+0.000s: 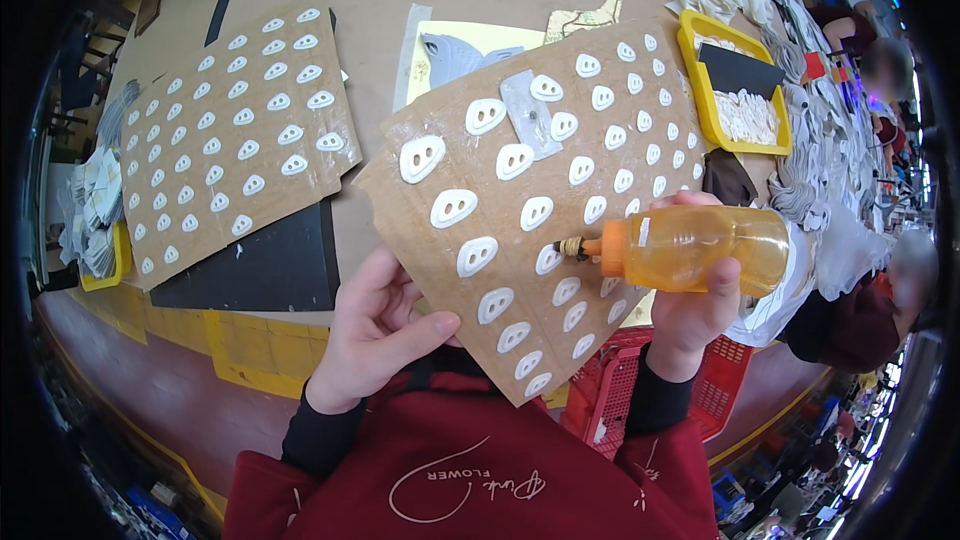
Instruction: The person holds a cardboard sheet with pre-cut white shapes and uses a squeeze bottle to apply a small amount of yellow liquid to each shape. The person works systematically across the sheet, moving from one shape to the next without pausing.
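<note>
My left hand (375, 335) pinches the near left edge of a brown cardboard sheet (430, 265), thumb on top and fingers beneath. Rows of small white rounded pieces, each with two holes, lie on the sheet. One white piece (453, 208) sits near its left side. In my right hand (700, 305) is an orange squeeze bottle (705, 248), tipped sideways with its nozzle pointing left. The dark nozzle tip (568, 249) is at one white piece in the middle of the sheet; whether it touches cannot be made out.
A second brown sheet (205, 180) with similar white pieces lies at the left, over a black board (260, 265). At the right stands a yellow tray (705, 110) of white pieces. Grey fabric (465, 55) lies beyond the sheet. Below the table edge is a red basket (720, 385). People sit farther right.
</note>
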A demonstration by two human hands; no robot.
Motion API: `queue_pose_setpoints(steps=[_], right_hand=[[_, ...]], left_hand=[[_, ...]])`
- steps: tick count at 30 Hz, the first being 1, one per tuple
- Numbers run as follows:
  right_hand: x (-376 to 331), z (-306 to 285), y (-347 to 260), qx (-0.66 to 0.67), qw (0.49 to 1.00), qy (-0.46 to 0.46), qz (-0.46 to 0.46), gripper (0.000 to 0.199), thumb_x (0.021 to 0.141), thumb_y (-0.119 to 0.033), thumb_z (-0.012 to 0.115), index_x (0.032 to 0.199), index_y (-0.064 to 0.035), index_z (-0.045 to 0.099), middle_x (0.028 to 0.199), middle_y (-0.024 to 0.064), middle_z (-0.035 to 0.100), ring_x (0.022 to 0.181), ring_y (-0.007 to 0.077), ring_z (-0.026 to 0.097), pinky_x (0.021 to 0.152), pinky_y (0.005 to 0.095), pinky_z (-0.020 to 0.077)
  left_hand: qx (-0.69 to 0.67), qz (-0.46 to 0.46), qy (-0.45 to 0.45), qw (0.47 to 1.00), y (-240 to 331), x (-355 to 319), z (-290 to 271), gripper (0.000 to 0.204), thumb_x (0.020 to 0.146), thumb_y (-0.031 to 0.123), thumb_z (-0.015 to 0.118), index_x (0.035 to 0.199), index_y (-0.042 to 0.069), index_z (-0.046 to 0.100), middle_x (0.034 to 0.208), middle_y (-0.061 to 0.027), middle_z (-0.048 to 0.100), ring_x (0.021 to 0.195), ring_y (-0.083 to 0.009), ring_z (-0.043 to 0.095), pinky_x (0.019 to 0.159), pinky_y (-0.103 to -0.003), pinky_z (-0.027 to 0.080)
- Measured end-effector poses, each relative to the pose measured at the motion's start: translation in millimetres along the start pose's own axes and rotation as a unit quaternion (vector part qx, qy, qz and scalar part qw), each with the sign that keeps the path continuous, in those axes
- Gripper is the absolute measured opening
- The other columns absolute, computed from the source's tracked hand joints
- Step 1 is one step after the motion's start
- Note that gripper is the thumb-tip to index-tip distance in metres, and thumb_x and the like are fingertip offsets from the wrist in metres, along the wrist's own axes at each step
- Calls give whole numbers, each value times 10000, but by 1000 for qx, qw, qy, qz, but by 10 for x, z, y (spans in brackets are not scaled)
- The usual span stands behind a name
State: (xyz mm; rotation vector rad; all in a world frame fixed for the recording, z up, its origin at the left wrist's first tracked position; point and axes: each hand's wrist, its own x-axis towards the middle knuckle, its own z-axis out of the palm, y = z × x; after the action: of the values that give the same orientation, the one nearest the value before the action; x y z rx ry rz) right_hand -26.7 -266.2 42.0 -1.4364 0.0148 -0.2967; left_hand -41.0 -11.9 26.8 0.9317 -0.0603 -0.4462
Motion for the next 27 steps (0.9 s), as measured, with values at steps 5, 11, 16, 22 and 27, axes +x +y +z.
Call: queue_pose_setpoints(steps=[5,11,16,22,27], right_hand=[[83,-27,-74,-31,999,-35,-5,648,750,-522,555,1079,28,460,1044,153,512,912,260,546,791,376,454],[190,30,-195,18,998,-52,26,689,665,-446,684,1069,76,485,1019,161,542,903,256,578,769,349,484],[253,91,-292,-21,997,-71,27,720,641,-498,692,1031,79,512,973,153,553,900,249,577,755,352,487],[283,141,-403,-85,992,-91,25,758,573,-553,722,1004,48,552,957,136,562,857,220,574,735,331,483],[314,148,-472,-128,978,-164,-23,723,559,-545,738,974,29,589,913,122,588,825,209,569,714,307,468]], left_hand=[[42,-3,59,997,16,8,76,584,740,-8,586,1250,-40,303,1143,-160,486,967,-230,566,660,-291,557],[32,-12,-7,999,89,23,47,534,777,-85,533,1260,-63,306,1218,-164,433,1159,-190,408,739,-202,501],[56,-11,-4,998,111,25,70,534,775,-81,539,1260,-65,316,1197,-161,458,1141,-183,430,689,-184,491],[78,-3,-8,997,123,34,64,524,769,-69,554,1247,-71,339,1173,-158,477,1123,-180,449,635,-171,486],[88,7,-9,996,115,37,58,527,765,-77,554,1248,-71,342,1180,-153,476,1131,-177,443,602,-159,474]])
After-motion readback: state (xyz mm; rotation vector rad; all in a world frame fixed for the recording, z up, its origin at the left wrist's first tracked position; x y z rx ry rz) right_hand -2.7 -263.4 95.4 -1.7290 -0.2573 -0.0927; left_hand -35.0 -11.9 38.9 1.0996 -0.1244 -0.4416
